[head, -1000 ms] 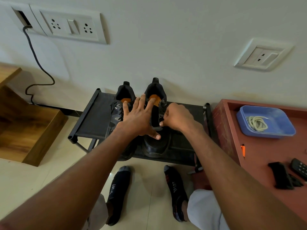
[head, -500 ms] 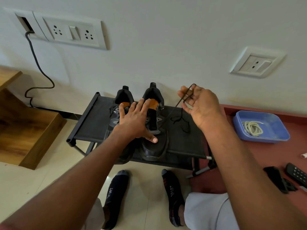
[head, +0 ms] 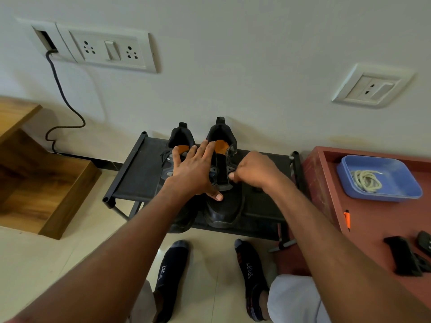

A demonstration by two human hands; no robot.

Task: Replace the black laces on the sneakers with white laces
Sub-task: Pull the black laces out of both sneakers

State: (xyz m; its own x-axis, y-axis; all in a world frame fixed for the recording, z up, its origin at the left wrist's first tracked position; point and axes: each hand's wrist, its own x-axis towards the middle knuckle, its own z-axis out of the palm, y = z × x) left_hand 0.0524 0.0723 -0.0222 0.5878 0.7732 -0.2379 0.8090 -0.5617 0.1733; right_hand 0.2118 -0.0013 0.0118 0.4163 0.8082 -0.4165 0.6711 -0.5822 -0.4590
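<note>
Your flat, open left hand steadies the light black sneaker while your right hand pinches its thin, limp black lace at the eyelets.

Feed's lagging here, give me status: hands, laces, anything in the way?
Left hand flat on the sneakers. Right hand pinching at the right sneaker's eyelets. White laces in the blue tray. Nothing blocking.

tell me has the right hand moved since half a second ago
Yes. The right hand has dropped from up near the wall, where it held a loop of lace, back down to the right sneaker on the black rack.
</note>
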